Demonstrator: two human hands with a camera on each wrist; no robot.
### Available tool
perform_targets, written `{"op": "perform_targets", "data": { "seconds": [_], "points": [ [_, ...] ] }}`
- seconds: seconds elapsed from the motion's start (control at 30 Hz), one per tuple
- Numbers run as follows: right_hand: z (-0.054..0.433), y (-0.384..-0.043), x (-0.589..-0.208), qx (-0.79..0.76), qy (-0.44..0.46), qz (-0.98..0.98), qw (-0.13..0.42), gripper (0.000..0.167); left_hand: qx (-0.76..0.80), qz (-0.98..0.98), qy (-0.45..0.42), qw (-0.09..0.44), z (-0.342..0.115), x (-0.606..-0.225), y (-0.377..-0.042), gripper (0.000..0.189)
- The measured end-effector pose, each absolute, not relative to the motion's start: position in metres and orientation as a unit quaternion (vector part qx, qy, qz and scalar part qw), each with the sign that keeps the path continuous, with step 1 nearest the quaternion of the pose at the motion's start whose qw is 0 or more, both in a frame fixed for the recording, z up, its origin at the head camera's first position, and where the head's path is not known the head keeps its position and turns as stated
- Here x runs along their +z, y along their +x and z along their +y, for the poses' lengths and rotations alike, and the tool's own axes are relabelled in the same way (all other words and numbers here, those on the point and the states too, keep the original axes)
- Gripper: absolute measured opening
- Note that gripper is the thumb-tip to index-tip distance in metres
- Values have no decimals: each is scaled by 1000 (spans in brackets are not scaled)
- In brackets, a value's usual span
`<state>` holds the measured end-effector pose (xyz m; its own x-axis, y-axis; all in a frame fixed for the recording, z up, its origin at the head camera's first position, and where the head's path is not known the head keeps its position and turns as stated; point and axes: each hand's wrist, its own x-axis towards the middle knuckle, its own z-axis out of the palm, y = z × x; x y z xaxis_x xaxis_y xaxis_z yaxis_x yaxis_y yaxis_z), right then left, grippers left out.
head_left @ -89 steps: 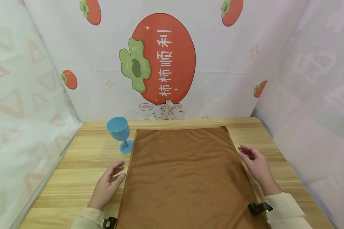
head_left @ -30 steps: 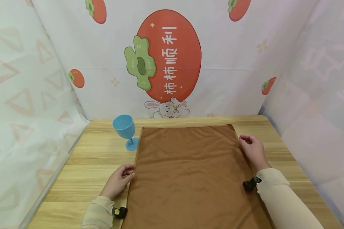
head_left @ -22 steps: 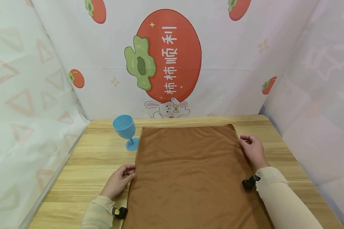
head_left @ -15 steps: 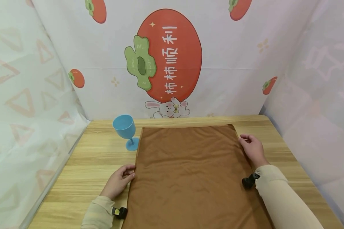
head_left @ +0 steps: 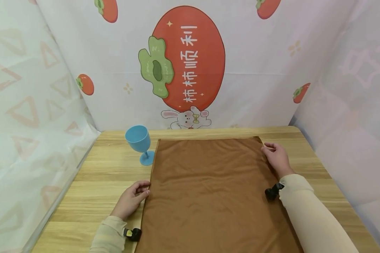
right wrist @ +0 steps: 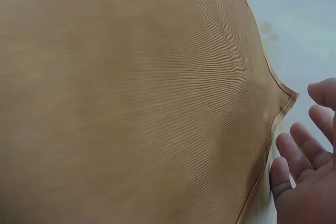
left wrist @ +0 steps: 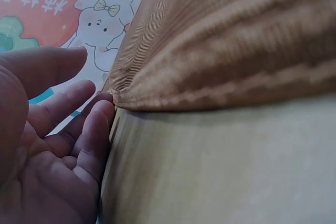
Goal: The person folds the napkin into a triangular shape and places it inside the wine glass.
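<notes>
A brown cloth (head_left: 206, 196) lies spread over the wooden table, lightly wrinkled. My left hand (head_left: 131, 200) is at its left edge, fingertips touching the hem, with thumb and forefinger apart. The left wrist view shows that hand (left wrist: 58, 145) with loosely bent fingers right at the cloth's edge (left wrist: 226, 95). Beside the upper right edge, close to the far corner, is my right hand (head_left: 278, 158). In the right wrist view its fingers (right wrist: 299, 156) are spread loosely next to the cloth (right wrist: 157, 93), whose corner points toward the thumb.
A blue goblet (head_left: 138, 138) stands upright left of the cloth's far left corner, its foot close to the hem. Wooden tabletop (head_left: 88, 196) shows on both sides of the cloth. A white printed backdrop (head_left: 247, 95) rises behind the table, with pale sheets at either side.
Since three seconds ago, my left hand has come in to the cloth's left edge. My right hand has slid forward along the right edge toward the far corner. The goblet stays put.
</notes>
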<state>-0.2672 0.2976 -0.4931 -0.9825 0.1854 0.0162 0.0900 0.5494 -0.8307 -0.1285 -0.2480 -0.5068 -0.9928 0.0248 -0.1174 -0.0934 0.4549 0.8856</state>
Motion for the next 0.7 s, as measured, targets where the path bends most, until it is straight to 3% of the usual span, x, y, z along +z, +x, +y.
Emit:
{"op": "perform_targets", "data": {
  "seconds": [0.33,0.7],
  "points": [
    [295,-285,-487,471,-61,-879,47,48,525,849,-22,59,-249,-505,-126,40],
    [293,-296,-474,418,-7,-907,-41,55,543,838,-14,62,-250,-508,-128,40]
  ]
}}
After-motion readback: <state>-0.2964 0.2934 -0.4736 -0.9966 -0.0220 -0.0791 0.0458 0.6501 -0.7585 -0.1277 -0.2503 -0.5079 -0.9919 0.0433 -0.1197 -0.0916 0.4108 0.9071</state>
